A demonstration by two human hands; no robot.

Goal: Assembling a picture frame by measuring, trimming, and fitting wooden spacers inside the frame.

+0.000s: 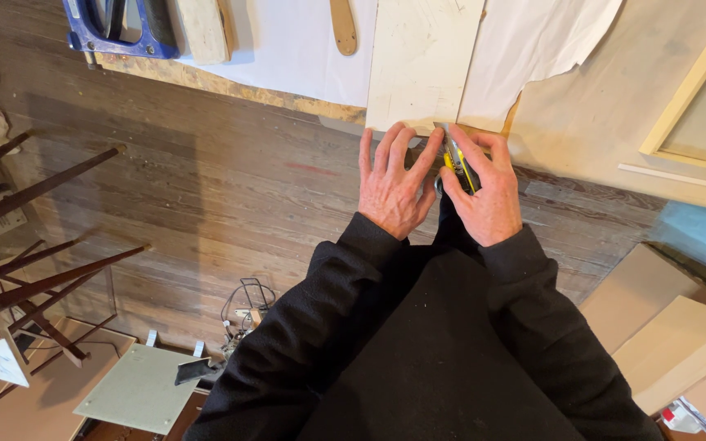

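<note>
Item: pale board (422,61), lying on white sheeting (296,49) over a workbench (230,88), its near end at the bench edge. Left hand (394,189): open, fingers spread, fingertips at the board's near edge, holding nothing. Right hand (488,196): closed around a yellow-and-black utility knife (457,162), tip at the board's near right corner. Progress, as judged: the knife is only at the corner; no finished cut is visible along the board. Far left: blue tool (116,33); wooden handle (342,26).
</note>
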